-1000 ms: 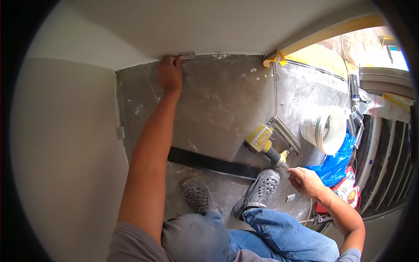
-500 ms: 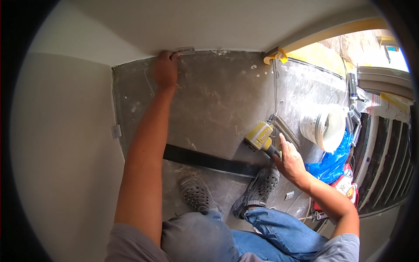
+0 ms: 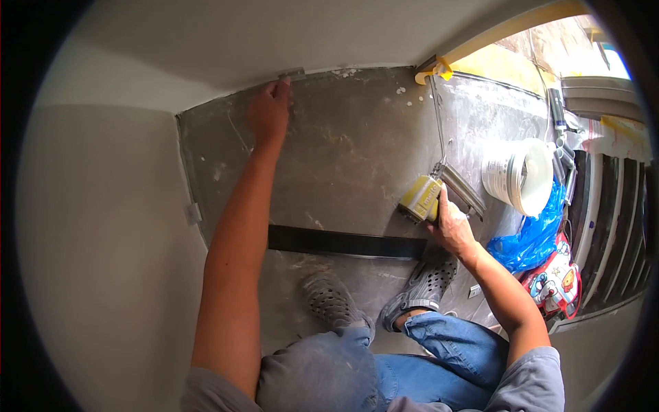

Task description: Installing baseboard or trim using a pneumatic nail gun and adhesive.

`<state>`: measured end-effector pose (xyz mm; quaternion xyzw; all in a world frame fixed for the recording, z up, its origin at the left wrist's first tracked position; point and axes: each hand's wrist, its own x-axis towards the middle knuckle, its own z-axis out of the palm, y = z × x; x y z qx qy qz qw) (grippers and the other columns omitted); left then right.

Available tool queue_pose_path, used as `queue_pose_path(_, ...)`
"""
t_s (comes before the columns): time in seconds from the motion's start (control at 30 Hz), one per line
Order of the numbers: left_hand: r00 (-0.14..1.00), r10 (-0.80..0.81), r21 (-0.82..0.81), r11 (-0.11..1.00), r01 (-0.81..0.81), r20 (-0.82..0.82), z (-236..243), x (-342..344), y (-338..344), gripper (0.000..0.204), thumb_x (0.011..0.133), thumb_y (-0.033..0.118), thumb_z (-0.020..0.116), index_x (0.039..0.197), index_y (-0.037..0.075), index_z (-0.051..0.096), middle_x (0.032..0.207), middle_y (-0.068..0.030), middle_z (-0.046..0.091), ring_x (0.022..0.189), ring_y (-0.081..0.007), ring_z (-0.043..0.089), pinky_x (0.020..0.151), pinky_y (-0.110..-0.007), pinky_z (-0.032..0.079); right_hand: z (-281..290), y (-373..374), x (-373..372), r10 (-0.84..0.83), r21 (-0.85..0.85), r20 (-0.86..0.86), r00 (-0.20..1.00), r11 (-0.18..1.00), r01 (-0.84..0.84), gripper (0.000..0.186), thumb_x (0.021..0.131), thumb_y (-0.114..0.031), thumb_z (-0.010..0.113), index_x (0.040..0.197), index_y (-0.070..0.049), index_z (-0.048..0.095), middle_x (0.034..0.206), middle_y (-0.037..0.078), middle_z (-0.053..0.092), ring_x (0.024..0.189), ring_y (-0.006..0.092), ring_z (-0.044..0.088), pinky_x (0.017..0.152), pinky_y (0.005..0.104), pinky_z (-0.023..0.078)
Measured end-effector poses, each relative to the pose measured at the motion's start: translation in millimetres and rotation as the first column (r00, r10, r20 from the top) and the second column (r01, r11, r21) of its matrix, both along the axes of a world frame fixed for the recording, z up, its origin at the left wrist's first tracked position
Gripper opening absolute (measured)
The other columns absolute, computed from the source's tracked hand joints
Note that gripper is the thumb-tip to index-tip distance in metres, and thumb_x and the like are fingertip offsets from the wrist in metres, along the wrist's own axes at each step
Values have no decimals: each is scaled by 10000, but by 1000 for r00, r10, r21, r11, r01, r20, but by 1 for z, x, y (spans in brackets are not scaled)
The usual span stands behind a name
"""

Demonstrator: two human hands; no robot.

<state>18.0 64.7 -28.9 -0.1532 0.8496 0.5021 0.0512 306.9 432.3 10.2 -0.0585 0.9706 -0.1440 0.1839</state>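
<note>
My left hand (image 3: 269, 111) is stretched far forward and pressed flat against the grey surface near a small metal piece (image 3: 292, 73) at the white wall's edge. Off to the right, my right hand (image 3: 449, 225) is closed around a yellow and black tool (image 3: 420, 199) that rests on the grey floor (image 3: 350, 158). A long black strip (image 3: 347, 243) lies across the floor just below the tool. My two grey perforated shoes (image 3: 419, 288) stand behind the strip.
A white bucket (image 3: 518, 175) lies at the right beside a blue plastic bag (image 3: 532, 233) and a colourful printed bag (image 3: 559, 285). White walls close in on the left and top. A radiator-like grille (image 3: 611, 226) runs along the right edge.
My right hand moved up and left from near my shoe and closed on the yellow tool. My left hand stayed at the wall edge.
</note>
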Motion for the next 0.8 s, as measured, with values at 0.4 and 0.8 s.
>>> queue_pose_path(0.4, 994, 56, 652, 751, -106, 97, -28, -30, -21, 433, 902, 283, 778, 1081, -79, 621, 898, -165, 688, 774, -251, 704, 734, -371, 639, -1, -59, -37, 110, 47, -34, 993, 993, -108, 780, 903, -105, 581, 1537, 121, 186, 948, 210, 679, 805, 329, 700, 699, 425, 574)
queue_pose_path(0.8, 989, -86, 671, 741, -18, 122, -17, -31, -28, 396, 1005, 262, 639, 1135, -107, 583, 1030, -202, 689, 941, -302, 713, 866, -407, 628, -2, -188, -125, 9, -12, -65, 998, 1000, -10, 926, 897, -446, 690, 1519, 96, 271, 1038, 206, 710, 952, 356, 703, 816, 440, 554)
